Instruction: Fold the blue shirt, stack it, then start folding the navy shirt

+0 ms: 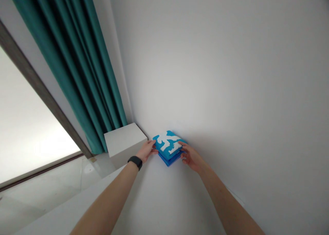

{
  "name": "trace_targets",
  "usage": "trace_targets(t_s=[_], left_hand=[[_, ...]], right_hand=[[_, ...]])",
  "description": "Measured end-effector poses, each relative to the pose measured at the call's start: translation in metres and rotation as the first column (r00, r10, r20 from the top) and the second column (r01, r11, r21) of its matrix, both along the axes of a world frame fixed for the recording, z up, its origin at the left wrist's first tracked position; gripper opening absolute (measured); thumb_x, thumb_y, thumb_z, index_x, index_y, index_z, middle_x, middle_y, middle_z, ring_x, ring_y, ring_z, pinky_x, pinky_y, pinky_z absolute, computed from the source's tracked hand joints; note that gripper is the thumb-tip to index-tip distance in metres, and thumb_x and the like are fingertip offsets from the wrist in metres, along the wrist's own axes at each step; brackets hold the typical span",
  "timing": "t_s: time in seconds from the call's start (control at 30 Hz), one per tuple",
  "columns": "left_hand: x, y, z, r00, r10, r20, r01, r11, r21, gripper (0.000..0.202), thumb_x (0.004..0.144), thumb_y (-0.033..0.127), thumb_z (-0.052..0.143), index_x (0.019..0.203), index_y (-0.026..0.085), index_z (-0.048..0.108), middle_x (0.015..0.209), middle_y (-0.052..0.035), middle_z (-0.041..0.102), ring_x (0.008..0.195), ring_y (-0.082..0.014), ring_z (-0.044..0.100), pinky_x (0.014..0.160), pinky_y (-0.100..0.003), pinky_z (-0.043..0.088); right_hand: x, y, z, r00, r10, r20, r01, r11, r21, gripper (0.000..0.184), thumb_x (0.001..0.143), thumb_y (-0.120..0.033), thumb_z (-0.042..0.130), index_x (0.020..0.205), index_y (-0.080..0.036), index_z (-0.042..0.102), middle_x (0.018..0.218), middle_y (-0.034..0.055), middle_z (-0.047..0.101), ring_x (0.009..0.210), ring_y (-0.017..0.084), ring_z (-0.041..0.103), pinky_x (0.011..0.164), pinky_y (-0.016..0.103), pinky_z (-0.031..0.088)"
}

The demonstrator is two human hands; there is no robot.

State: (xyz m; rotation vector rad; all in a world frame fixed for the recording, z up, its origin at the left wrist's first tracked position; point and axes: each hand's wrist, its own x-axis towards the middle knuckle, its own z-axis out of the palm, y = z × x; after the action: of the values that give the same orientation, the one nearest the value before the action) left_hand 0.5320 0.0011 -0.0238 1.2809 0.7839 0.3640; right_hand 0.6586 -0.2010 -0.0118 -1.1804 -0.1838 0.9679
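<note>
Stack (164,146) of folded blue material located on white desk (159,207), close to the foot of the white wall (218,74), one corner turned toward the viewer. Upper piece (168,150): bright blue with irregular white patches, lying face up, outer edges rounded as in folded cloth. Lower layers (169,162): deeper blue, projecting below the upper piece on the near side and meeting in a point. Narrow dark gap between upper piece and lower layers toward the right. Number of layers not readable at this size.

Hands both at the stack, one to each side. Left hand (147,150) at left corner: partly open, fingers curved, one against the edge of the upper piece, others just below it at the side. Right hand (190,157) at right corner: partly open, one finger extended onto the patterned top, others curled beside the lower layers. Contact noted on both sides; cannot tell whether gripping firmly or merely steadying. Black wristband (135,162) on left wrist. Forearms entering from the bottom of the view and converging on the stack.

Surroundings: box-shaped white cabinet (125,139) left of the left hand, near the room corner. Teal curtain (86,74) behind the cabinet, hanging in deep folds. Brown frame (46,94) farther left, bordering a brightly lit pane (28,125). Glossy pale floor (87,171) visible between frame and desk edge.
</note>
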Motion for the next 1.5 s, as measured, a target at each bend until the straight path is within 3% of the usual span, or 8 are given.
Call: trace_targets(t_s=[0.23,0.43,1.0,1.23,1.33,1.4,1.47,1.5], left_hand=[[0.013,0.006,0.014,0.99,-0.006,-0.138,0.01,1.0,0.03,0.034,0.082,0.041,0.069,0.095,0.011,0.058,0.078,-0.0063,0.066,0.053,-0.0151,0.064,0.061,-0.031,0.059],[0.02,0.006,0.015,0.978,0.059,-0.199,-0.04,0.995,0.096,0.037,0.079,0.04,0.073,0.097,0.012,0.059,0.07,-0.0043,0.066,0.051,-0.0151,0.062,0.055,-0.029,0.057],[0.024,-0.004,0.015,0.982,0.13,-0.14,-0.118,0.989,0.089,0.028,0.076,0.031,0.075,0.092,0.015,0.057,0.071,-0.0014,0.064,0.056,-0.0128,0.06,0.057,-0.029,0.058],[0.024,-0.003,0.008,0.979,0.141,-0.145,-0.11,0.974,0.2,0.028,0.081,0.033,0.069,0.097,0.016,0.054,0.077,-0.0028,0.065,0.059,-0.013,0.062,0.06,-0.029,0.058],[0.019,-0.004,0.004,0.976,0.169,-0.14,-0.116,0.939,0.325,0.033,0.083,0.032,0.065,0.108,0.014,0.052,0.085,-0.0069,0.066,0.069,-0.0177,0.065,0.066,-0.035,0.058],[0.015,-0.007,0.004,0.976,0.193,-0.102,-0.133,0.896,0.423,0.041,0.082,0.03,0.065,0.116,0.014,0.05,0.101,-0.0115,0.065,0.091,-0.0236,0.065,0.08,-0.041,0.056],[0.013,-0.013,0.008,0.984,0.177,-0.036,-0.123,0.806,0.579,0.045,0.08,0.027,0.064,0.122,0.017,0.05,0.121,-0.0139,0.058,0.117,-0.028,0.054,0.099,-0.046,0.045],[0.013,-0.017,0.011,0.99,0.138,-0.014,-0.09,0.717,0.691,0.046,0.08,0.027,0.063,0.123,0.018,0.051,0.129,-0.0137,0.055,0.126,-0.029,0.047,0.106,-0.048,0.039]], right_hand=[[-0.002,-0.002,0.004,1.0,-0.001,-0.014,0.001,1.0,-0.028,0.035,0.082,-0.02,0.056,0.116,-0.024,0.06,0.076,-0.003,0.056,0.046,0.007,0.052,0.031,0.016,0.03],[-0.002,-0.002,0.002,1.0,-0.003,-0.011,0.003,1.0,-0.028,0.037,0.083,-0.019,0.053,0.119,-0.023,0.059,0.076,-0.0029,0.056,0.046,0.006,0.052,0.031,0.016,0.029],[0.002,-0.001,-0.003,1.0,-0.019,-0.009,0.019,1.0,-0.023,0.036,0.081,-0.022,0.056,0.117,-0.025,0.061,0.073,-0.0032,0.056,0.05,0.008,0.054,0.03,0.015,0.026],[0.0,-0.005,-0.005,1.0,-0.012,0.012,0.012,1.0,-0.015,0.035,0.078,-0.023,0.058,0.113,-0.028,0.063,0.085,-0.0016,0.059,0.055,0.008,0.055,0.032,0.016,0.027],[0.002,-0.01,-0.011,0.997,-0.027,0.073,0.031,0.998,-0.046,0.036,0.076,-0.026,0.058,0.111,-0.028,0.064,0.095,0.0004,0.062,0.055,0.008,0.054,0.032,0.016,0.027],[0.005,-0.014,-0.017,0.975,-0.056,0.213,0.075,0.994,-0.084,0.036,0.074,-0.028,0.056,0.109,-0.026,0.065,0.094,0.0017,0.062,0.055,0.009,0.054,0.034,0.018,0.029],[0.008,-0.015,-0.021,0.893,-0.099,0.439,0.169,0.978,-0.123,0.034,0.075,-0.029,0.051,0.104,-0.023,0.066,0.087,0.0024,0.062,0.054,0.011,0.053,0.038,0.021,0.035],[0.01,-0.015,-0.021,0.838,-0.121,0.532,0.221,0.967,-0.128,0.032,0.075,-0.029,0.049,0.101,-0.021,0.067,0.083,0.0024,0.062,0.056,0.013,0.054,0.042,0.024,0.04]])
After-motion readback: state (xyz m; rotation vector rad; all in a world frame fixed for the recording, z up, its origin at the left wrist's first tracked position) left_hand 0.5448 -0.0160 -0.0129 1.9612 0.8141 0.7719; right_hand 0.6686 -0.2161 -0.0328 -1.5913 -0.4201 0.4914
